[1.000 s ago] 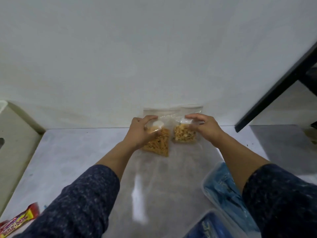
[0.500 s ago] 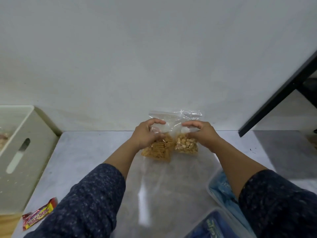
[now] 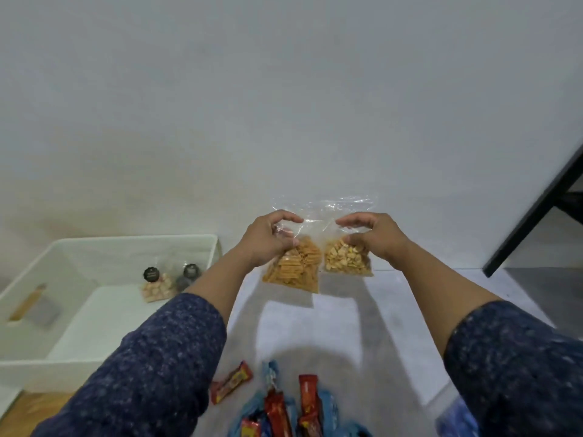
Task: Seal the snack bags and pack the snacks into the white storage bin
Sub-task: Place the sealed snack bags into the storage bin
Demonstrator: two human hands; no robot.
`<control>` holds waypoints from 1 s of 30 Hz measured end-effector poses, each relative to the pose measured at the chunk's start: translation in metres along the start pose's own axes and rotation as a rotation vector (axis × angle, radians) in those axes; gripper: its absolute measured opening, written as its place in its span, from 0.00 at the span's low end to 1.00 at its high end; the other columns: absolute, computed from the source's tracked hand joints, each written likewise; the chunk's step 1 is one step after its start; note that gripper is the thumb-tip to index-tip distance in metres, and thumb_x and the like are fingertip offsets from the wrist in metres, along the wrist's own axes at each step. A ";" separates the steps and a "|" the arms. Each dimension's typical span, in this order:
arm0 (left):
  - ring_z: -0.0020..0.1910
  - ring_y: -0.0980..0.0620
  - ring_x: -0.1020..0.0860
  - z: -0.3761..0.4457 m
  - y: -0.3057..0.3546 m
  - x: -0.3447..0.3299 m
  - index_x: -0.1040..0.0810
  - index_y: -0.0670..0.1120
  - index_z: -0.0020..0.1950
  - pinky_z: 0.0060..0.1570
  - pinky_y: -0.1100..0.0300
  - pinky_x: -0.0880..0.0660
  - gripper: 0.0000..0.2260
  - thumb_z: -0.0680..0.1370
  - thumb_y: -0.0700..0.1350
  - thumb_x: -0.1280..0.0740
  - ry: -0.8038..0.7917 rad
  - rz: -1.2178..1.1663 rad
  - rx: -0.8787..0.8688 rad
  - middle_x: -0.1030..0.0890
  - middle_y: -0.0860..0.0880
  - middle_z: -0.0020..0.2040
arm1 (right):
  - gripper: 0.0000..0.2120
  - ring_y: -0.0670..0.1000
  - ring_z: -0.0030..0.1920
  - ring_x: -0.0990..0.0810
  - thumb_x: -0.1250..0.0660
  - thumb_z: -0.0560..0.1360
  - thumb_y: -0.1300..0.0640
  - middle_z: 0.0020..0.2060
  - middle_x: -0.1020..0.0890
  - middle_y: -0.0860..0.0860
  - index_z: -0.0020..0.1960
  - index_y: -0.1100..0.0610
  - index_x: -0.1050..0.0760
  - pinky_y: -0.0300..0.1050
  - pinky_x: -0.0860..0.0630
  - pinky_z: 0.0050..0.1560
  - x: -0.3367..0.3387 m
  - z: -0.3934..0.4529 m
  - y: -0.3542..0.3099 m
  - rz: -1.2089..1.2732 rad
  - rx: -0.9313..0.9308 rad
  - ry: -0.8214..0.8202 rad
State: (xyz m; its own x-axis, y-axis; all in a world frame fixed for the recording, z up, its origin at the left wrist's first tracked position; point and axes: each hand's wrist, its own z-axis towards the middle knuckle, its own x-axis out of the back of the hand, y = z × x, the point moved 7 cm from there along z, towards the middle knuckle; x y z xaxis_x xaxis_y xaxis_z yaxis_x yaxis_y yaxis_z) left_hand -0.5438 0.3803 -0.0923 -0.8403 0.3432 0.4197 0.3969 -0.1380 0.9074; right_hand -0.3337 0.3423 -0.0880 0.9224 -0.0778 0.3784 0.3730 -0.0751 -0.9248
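My left hand [image 3: 268,238] grips a clear bag of orange stick snacks [image 3: 295,269] by its neck and holds it above the table. Beside it, my right hand [image 3: 375,236] grips a clear bag of pale nuts [image 3: 345,260] the same way. Both bags hang side by side, their plastic tops sticking up past my fingers. The white storage bin [image 3: 41,313] stands open at the left, with two small tied snack pouches [image 3: 157,285] inside near its far right corner.
Red wrapped candy bars [image 3: 232,384] and blue packets [image 3: 328,408] lie on the grey table [image 3: 394,326] near the front edge. A black slanted frame [image 3: 536,216] stands at the right. A white wall is close behind the bags.
The bags have been lifted off the table. My view has swung left and down, bringing the bin's inside and the candy bars into sight.
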 end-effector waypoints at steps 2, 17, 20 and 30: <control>0.42 0.54 0.23 -0.024 0.003 0.048 0.21 0.57 0.49 0.48 0.56 0.24 0.17 0.70 0.37 0.27 0.030 0.013 -0.025 0.23 0.47 0.39 | 0.18 0.44 0.47 0.22 0.30 0.69 0.71 0.49 0.19 0.51 0.49 0.50 0.19 0.32 0.25 0.41 -0.032 -0.009 -0.034 0.013 0.045 0.018; 0.41 0.52 0.24 -0.157 -0.075 0.282 0.22 0.61 0.46 0.51 0.55 0.25 0.17 0.70 0.38 0.27 0.365 0.032 0.084 0.22 0.45 0.44 | 0.16 0.45 0.48 0.23 0.29 0.67 0.70 0.45 0.19 0.49 0.49 0.53 0.18 0.34 0.28 0.46 -0.274 -0.015 -0.157 -0.014 0.195 -0.163; 0.41 0.51 0.24 -0.156 -0.109 0.296 0.22 0.60 0.46 0.52 0.52 0.24 0.17 0.70 0.38 0.27 0.362 0.019 0.118 0.21 0.44 0.44 | 0.15 0.44 0.47 0.23 0.29 0.67 0.69 0.45 0.19 0.49 0.46 0.51 0.18 0.31 0.29 0.41 -0.309 -0.007 -0.143 -0.022 0.152 -0.174; 0.33 0.54 0.23 -0.097 -0.258 0.273 0.22 0.54 0.48 0.36 0.60 0.25 0.14 0.72 0.35 0.29 0.127 -0.084 0.280 0.23 0.50 0.33 | 0.18 0.52 0.38 0.21 0.32 0.65 0.73 0.41 0.18 0.51 0.34 0.50 0.23 0.46 0.22 0.38 -0.388 0.040 -0.017 -0.061 -0.187 -0.022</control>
State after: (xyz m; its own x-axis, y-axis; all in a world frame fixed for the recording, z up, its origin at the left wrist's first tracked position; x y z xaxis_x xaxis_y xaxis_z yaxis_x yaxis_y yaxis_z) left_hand -0.9117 0.4195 -0.2100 -0.9069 0.2213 0.3587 0.3956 0.1534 0.9055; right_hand -0.6939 0.4136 -0.2206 0.9015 -0.0458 0.4303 0.4048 -0.2621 -0.8760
